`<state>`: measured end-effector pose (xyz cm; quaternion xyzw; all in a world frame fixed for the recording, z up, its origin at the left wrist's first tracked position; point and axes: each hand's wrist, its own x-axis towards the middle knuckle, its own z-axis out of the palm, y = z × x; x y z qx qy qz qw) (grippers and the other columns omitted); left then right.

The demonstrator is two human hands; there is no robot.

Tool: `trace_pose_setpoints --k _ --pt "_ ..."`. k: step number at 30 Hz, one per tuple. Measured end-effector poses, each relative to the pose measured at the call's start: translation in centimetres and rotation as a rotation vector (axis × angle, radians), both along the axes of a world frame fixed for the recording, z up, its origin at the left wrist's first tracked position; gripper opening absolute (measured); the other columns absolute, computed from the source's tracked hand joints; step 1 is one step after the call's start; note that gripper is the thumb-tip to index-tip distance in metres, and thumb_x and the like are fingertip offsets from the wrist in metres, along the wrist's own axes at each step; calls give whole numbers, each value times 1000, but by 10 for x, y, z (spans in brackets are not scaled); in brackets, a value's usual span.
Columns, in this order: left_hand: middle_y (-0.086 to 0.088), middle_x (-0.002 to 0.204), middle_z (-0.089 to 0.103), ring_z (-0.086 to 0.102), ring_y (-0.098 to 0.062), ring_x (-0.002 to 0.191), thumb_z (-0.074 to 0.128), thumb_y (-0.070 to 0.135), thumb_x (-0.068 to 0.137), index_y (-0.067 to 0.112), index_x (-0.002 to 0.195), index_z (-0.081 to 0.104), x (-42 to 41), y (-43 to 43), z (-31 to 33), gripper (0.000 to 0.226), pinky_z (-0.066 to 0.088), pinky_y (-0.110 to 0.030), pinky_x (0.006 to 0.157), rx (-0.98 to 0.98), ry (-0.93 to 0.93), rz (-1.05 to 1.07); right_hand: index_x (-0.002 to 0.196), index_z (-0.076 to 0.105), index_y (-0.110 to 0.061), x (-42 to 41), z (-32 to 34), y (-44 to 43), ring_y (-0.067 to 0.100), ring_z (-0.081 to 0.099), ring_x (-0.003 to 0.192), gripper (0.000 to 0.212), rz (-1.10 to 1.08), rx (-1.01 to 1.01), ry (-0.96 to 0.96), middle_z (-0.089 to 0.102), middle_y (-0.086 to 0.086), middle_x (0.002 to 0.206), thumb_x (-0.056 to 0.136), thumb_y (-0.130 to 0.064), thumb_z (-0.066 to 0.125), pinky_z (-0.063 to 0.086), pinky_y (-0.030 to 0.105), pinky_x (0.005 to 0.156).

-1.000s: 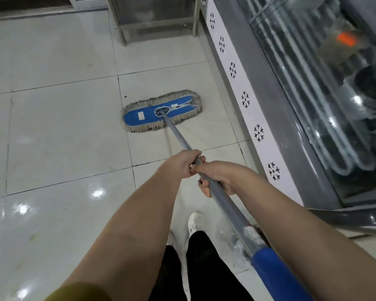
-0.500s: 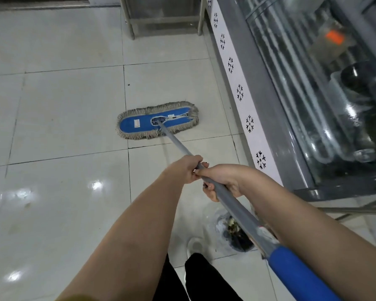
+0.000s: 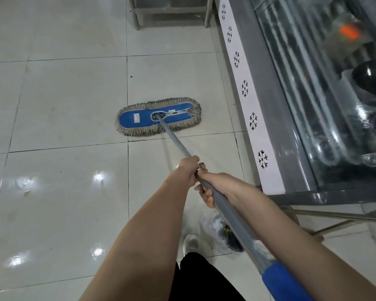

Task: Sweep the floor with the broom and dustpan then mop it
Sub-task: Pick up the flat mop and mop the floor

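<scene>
We judge the sweeping done, since we see no broom or dustpan. Our left hand [image 3: 188,170] and right hand [image 3: 217,187], touching, clamp the mop handle [image 3: 178,142]; the mop head [image 3: 159,116] lies flat on the floor [image 3: 63,101], with much tile left.

The mop [image 3: 204,174] is a flat dust type. Its blue oblong head [image 3: 157,118], fringed all round with grey-beige yarn, lies flat on the white tiled floor [image 3: 59,105], just beyond a grout line. The grey handle [image 3: 178,142] is inclined toward the camera and ends in a blue grip [image 3: 284,283].
</scene>
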<state>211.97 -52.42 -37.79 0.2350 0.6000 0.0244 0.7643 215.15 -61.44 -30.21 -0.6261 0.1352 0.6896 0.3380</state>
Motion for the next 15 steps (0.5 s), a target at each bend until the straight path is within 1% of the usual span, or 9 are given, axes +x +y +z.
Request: trace_pose_setpoints --k 1,2,4,5,8,11,15 --pt "-3 31 43 42 -14 27 39 5 94 6 75 38 3 4 -1 19 40 -19 40 -1 -6 13 76 47 -6 4 0 6 4 39 23 41 21 -24 -8 45 -1 34 97 -41 48 33 9 30" --pt "-1 28 42 42 -14 28 40 5 94 6 75 38 7 8 -1 19 40 -20 42 0 -10 25 75 47 -7 8 1 13 4 38 22 42 43 -45 -13 45 -1 33 97 -43 47 32 8 29" --pt "0 27 43 44 -13 30 41 6 94 6 75 39 11 20 -1 19 41 -19 40 3 -20 49 74 46 -8 15 1 28 4 37 21 44 87 -78 -20 44 -1 33 96 -47 47 31 8 28" --pt "0 27 43 44 -12 28 42 6 94 6 75 39 13 29 -2 19 41 -17 38 -1 -25 66 74 46 -9 17 1 38 4 37 21 44 103 -89 -23 44 -1 33 95 -48 47 31 8 28" --pt "1 26 41 41 -10 22 42 5 94 6 74 39 18 61 -6 20 39 -17 37 15 -8 102 73 45 -10 21 -2 74 5 37 21 43 139 -84 -43 43 -1 34 96 -46 47 33 9 29" --pt "1 24 40 39 -11 19 44 7 94 6 70 38 29 109 -4 24 37 -20 41 39 21 102 68 43 -11 28 -1 121 5 36 22 43 176 -56 -80 43 0 44 97 -43 46 32 9 29" --pt "1 24 42 40 -11 18 46 9 94 7 70 40 45 182 0 25 37 -16 37 44 19 113 64 40 -13 46 8 196 5 35 22 44 202 -24 -134 40 -1 40 99 -39 45 31 8 29"
